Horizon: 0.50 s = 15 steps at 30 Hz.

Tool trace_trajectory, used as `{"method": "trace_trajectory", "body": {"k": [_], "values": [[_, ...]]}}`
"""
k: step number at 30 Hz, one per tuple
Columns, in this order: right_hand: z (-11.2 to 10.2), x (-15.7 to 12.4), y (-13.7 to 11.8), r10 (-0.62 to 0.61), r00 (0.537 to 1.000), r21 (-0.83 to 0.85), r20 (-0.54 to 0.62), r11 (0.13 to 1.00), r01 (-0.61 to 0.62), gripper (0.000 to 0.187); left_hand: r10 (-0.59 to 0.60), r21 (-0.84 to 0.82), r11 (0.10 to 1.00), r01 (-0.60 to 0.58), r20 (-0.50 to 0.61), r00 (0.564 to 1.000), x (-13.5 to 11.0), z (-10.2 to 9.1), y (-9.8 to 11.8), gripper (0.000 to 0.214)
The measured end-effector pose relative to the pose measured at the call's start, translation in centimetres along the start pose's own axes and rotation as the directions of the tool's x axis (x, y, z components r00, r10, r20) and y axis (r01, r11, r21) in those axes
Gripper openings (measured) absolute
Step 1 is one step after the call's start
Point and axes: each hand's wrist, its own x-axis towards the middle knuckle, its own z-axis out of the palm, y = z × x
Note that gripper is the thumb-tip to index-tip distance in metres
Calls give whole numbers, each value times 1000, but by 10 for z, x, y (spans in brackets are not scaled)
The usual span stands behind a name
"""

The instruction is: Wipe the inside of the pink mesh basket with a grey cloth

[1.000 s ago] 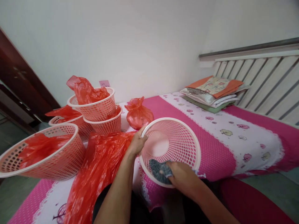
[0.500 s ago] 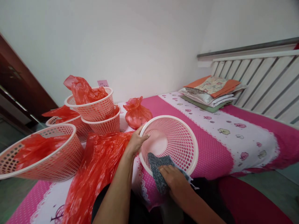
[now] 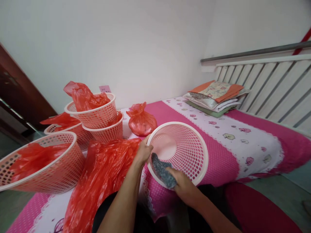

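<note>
Baskets at left: a tilted pink mesh basket [image 3: 41, 165] with a red bag inside is seen beside stacked baskets [image 3: 97, 118], nested so that little room is taken on the bed [image 3: 233, 145]
Loose red bag [image 3: 102, 181]: spread flat beside the left forearm
Left hand [image 3: 143, 151]: closed on the near-left rim, so the basket is kept steady on its side
Held basket [image 3: 179, 152]: mouth turned toward the person, resting on the bed's near edge
Right hand [image 3: 181, 183]: a grey cloth [image 3: 161, 170] is gripped and pressed on the inner lower wall
Writing: a small pink tag [image 3: 105, 88] behind the stack, marks too small to be read
</note>
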Motion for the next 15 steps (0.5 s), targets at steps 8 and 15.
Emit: {"method": "trace_trajectory", "body": {"k": [8, 15], "values": [[-48, 25, 33, 465, 767, 568, -442, 807, -162, 52, 11, -19, 1000, -10, 35, 999, 1, -10, 7, 68], [-37, 80, 34, 156, 880, -29, -449, 982, -189, 41, 39, -27, 999, -37, 73, 997, 1, -8, 10, 60]]}}
